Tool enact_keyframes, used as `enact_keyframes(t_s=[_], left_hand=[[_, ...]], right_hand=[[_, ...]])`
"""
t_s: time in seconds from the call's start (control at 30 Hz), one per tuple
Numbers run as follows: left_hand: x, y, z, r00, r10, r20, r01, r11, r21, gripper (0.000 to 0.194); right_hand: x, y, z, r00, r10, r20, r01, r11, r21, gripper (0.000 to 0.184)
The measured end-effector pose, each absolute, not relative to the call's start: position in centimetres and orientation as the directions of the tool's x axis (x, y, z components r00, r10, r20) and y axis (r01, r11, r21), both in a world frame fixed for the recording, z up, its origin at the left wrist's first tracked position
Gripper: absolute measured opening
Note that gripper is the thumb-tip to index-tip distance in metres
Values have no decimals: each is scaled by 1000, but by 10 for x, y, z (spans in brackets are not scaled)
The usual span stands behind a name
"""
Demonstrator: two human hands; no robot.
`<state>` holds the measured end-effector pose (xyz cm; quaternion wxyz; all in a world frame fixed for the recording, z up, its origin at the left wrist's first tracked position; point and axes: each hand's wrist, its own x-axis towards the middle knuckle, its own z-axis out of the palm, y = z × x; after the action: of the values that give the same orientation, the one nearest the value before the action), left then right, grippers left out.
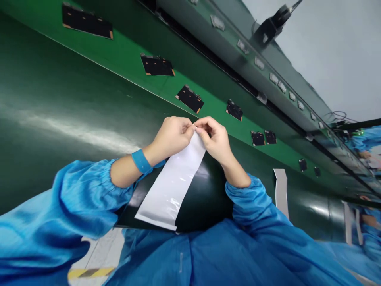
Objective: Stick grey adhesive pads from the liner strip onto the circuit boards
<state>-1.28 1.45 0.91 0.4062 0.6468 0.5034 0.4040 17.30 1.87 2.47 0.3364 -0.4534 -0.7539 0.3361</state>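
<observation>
A long white sheet [175,186] with a glossy, plastic-like surface slants across the dark green bench top, its near end close to my body. At its far end my left hand [175,135] and my right hand [214,140] meet, thumbs and fingers pinched together on its edge. My fingertips almost touch and hide the far corner; whether something small is between them I cannot tell. A blue wrist band [141,161] is on my left wrist.
Beyond my hands runs a bright green strip [125,63] carrying several black circuit boards, one [189,98] just past my fingertips. A grey-white strip [281,190] lies to the right. A metal rail [226,59] borders the far side. Other people in blue sleeves [369,139] are at the right.
</observation>
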Motion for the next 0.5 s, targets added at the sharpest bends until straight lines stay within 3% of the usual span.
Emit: enact_keyframes(t_s=[0.1, 0.2, 0.33, 0.5], left_hand=[[-13, 14, 9, 216, 973, 78, 257, -133, 957, 27], [-13, 15, 8, 221, 974, 55, 244, -110, 963, 26], [-14, 17, 7, 233, 972, 19, 235, -76, 969, 25], [-13, 17, 9, 230, 973, 1, 220, -53, 974, 27]], right_hand=[[167, 13, 16, -279, 936, 214, 514, 333, -791, 10], [163, 14, 13, -266, 915, 303, 580, 403, -708, 11], [164, 12, 11, -308, 830, 464, 663, 537, -521, 22], [168, 9, 6, -417, 769, 485, 782, 575, -239, 31]])
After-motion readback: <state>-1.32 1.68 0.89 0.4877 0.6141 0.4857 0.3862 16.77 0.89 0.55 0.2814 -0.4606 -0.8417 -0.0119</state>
